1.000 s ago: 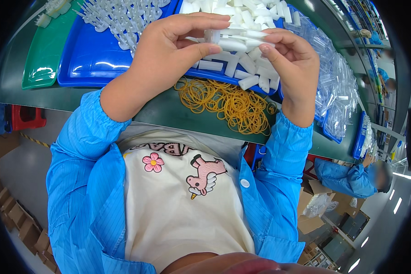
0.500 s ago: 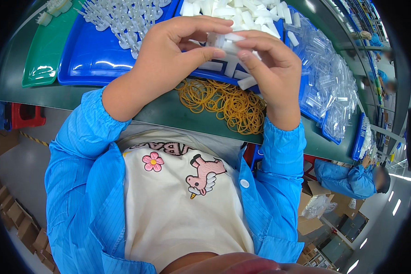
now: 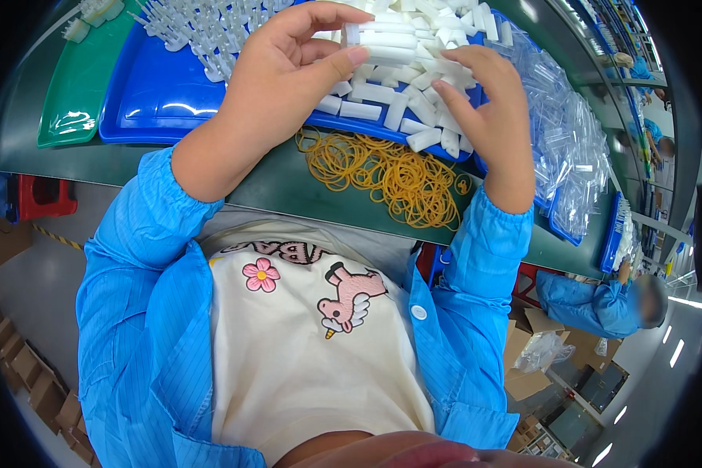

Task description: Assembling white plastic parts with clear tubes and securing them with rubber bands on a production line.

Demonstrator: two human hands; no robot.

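Observation:
My left hand (image 3: 288, 86) grips a bundle of white plastic tubes (image 3: 382, 43), fingers over its top and thumb pressed under it. My right hand (image 3: 487, 117) hovers just to the right of the bundle with its fingers spread, holding nothing, above a heap of loose white plastic tubes (image 3: 413, 109) in a blue tray (image 3: 156, 101). A pile of yellow rubber bands (image 3: 390, 175) lies on the dark green table below both hands.
A green tray (image 3: 78, 93) sits at the left with small white parts at its far end. Small clear plastic bags (image 3: 569, 148) are heaped at the right. Spiky white parts (image 3: 203, 31) lie in the blue tray's far side. Another person in blue (image 3: 593, 300) works at the lower right.
My right hand has let go of the bundle and moved down and to the right with its fingers spread. My left hand keeps the bundle.

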